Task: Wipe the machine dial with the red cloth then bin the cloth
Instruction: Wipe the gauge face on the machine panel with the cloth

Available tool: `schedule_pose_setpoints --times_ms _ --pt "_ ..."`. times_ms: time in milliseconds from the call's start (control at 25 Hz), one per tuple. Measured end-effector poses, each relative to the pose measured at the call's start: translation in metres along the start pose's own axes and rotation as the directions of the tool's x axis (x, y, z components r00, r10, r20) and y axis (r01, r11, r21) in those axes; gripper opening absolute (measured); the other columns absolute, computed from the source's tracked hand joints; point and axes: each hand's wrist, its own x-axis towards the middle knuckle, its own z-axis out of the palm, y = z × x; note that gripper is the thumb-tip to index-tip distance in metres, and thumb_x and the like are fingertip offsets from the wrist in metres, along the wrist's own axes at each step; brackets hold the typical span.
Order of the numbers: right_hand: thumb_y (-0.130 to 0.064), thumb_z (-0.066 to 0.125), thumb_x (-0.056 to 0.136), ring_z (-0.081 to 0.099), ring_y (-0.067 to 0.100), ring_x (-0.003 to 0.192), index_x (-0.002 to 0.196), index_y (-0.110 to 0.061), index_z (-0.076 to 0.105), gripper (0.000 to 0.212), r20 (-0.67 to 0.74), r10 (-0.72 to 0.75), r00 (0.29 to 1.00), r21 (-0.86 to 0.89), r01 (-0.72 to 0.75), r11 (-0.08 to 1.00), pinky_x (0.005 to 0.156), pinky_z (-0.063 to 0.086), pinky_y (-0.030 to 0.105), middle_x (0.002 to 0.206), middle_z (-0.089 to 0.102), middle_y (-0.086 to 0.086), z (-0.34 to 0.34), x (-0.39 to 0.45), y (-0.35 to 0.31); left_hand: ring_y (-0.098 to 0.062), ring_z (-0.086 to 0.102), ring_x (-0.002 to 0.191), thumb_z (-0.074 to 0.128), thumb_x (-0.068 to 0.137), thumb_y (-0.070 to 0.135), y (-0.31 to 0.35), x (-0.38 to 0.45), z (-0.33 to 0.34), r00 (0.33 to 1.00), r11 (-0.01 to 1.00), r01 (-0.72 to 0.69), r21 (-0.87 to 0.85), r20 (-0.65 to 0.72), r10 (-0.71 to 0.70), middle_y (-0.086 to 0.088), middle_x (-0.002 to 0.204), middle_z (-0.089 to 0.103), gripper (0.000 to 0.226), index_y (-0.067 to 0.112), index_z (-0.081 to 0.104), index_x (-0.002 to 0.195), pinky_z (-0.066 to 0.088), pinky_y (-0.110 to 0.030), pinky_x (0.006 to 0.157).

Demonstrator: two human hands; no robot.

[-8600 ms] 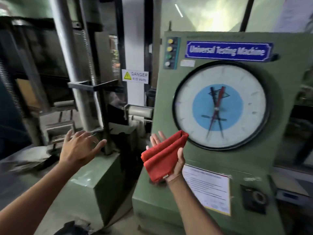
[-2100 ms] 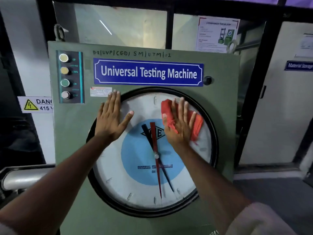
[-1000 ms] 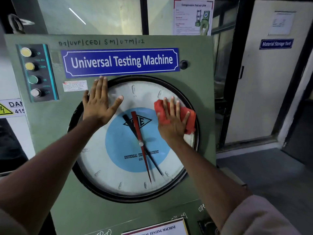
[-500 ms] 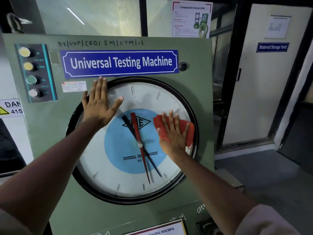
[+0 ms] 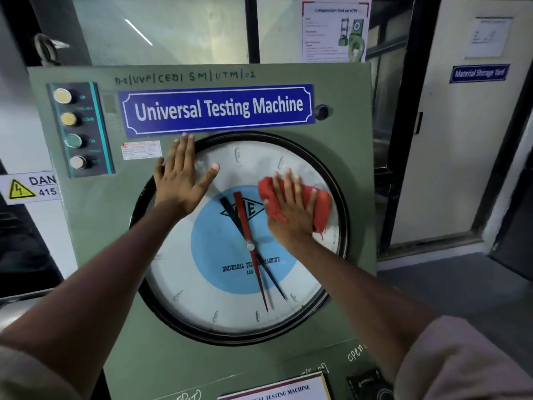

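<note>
Hands, two, both flat on one dial (image 5: 219, 307): right hand (image 5: 291, 212) presses one red cloth (image 5: 321, 206), left hand (image 5: 181, 180) splayed, holding nothing.

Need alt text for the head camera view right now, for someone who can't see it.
A person's right hand presses a red cloth flat against the upper right of a large round dial on a green Universal Testing Machine. The left hand rests open and flat on the dial's upper left rim.
</note>
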Motion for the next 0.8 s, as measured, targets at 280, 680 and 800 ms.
schedule_pose_setpoints --times_ms 280,680,800 --pt "-0.044 0.041 0.107 -0.009 0.027 0.167 0.172 -0.029 -0.008 0.082 0.071 -0.124 0.99 -0.084 0.13 0.988 0.131 0.002 0.066 0.181 -0.013 0.003 0.009 -0.035 -0.002 -0.013 -0.001 0.165 0.008 0.089 0.09 -0.003 0.003 0.002 1.0 0.999 0.015 -0.028 0.02 -0.015 0.009 0.18 0.001 0.102 0.03 0.002 0.171 0.0 -0.048 0.13" --pt "-0.042 0.035 0.109 -0.014 0.025 0.167 0.17 -0.031 -0.014 0.079 0.122 -0.119 0.985 -0.097 0.131 0.987 0.13 0.001 0.068 0.178 -0.021 0.001 0.006 -0.035 -0.009 -0.018 0.006 0.165 0.004 0.083 0.096 -0.004 0.004 -0.009 0.994 0.996 0.054 -0.074 0.096 -0.047 0.011 0.179 0.002 0.106 0.035 0.001 0.17 0.003 -0.048 0.13" --pt "-0.048 0.028 0.11 -0.013 0.023 0.167 0.167 -0.037 -0.018 0.074 0.127 -0.129 0.984 -0.09 0.141 0.986 0.129 0.003 0.069 0.179 -0.019 0.0 0.004 -0.024 -0.004 -0.019 0.006 0.165 0.002 0.08 0.097 -0.004 0.004 -0.013 0.993 0.995 0.047 -0.089 0.109 -0.038 0.01 0.179 0.002 0.109 0.036 0.001 0.17 0.003 -0.049 0.13"
